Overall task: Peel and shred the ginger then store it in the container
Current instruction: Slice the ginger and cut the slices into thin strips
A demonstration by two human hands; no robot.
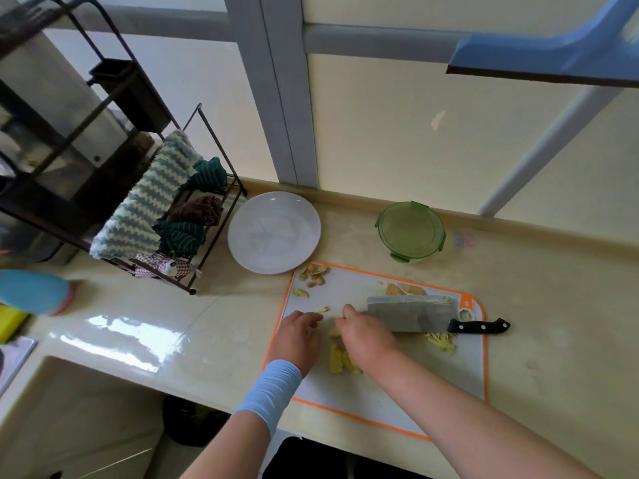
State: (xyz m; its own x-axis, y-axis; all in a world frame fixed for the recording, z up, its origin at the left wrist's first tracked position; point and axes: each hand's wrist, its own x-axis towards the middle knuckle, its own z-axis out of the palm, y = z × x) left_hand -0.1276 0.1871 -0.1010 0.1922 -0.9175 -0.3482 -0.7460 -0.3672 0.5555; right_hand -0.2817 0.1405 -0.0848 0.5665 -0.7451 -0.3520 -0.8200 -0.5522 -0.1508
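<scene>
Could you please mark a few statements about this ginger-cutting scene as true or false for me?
1. The cleaver lies on the cutting board, held by neither hand. True.
2. The green-lidded container stands open. False: it is closed.
3. The white plate holds ginger shreds. False: it holds none; the shreds lie on the board beside the cleaver.
4. Ginger peels lie at the board's far left corner. True.
5. The left hand and right hand are both over the board. True.
</scene>
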